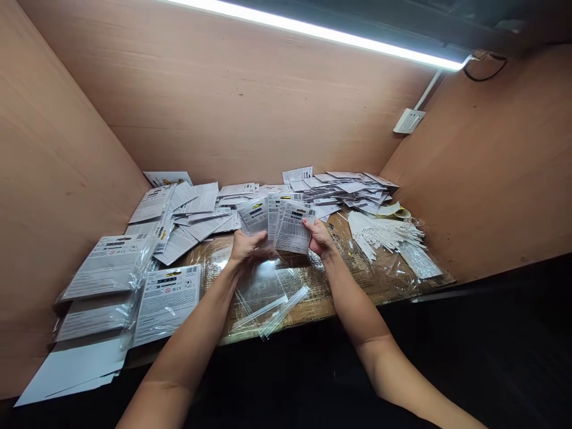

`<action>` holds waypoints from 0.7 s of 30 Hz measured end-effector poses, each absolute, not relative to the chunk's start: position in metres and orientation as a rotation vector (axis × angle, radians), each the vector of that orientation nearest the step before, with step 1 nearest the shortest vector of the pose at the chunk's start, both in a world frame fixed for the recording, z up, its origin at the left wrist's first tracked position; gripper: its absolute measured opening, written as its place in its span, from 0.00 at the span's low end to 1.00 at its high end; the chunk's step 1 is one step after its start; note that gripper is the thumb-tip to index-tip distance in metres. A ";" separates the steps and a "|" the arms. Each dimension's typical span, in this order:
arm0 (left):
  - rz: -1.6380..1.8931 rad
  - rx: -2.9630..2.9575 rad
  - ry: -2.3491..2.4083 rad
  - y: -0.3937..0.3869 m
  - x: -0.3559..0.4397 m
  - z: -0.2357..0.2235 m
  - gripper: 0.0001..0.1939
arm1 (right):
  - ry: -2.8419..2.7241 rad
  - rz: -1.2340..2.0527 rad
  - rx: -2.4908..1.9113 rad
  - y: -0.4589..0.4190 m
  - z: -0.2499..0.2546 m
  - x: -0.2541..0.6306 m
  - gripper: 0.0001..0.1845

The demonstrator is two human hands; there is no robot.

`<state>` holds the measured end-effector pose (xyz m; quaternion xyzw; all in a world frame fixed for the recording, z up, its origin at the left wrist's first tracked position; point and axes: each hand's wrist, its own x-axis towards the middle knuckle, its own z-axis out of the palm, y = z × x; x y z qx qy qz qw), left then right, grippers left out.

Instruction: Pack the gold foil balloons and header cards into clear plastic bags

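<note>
I see, from far off, the left hand (247, 245) and right hand (322, 238) with fingers (258, 237) pinched shut on cards (292, 231) (maybe four, they overlap). The cards fan out above clear bags (263, 293) on the table (308, 313).

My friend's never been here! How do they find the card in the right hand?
Find the brown table, then the left hand and right hand above it. Between them is a fan of printed cards. The right-hand card is at the fan's right end, in front; only it has the right thumb on its face.
</note>
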<state>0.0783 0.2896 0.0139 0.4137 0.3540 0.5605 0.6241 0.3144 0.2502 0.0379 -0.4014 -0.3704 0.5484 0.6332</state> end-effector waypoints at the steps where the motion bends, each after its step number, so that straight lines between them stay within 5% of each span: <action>1: 1.249 0.980 0.815 0.287 0.080 0.014 0.31 | -0.849 1.265 -0.921 0.251 0.037 0.314 0.32; 12: 1.061 1.109 0.684 0.262 0.102 0.021 0.31 | -1.170 1.126 -1.037 0.226 0.060 0.304 0.31; 17: 1.157 1.189 0.823 0.269 0.099 0.021 0.27 | -1.586 0.392 -1.744 0.171 0.106 0.365 0.18; 21: 1.255 1.215 0.926 0.281 0.093 0.018 0.16 | -1.623 0.397 -2.123 0.160 0.102 0.393 0.19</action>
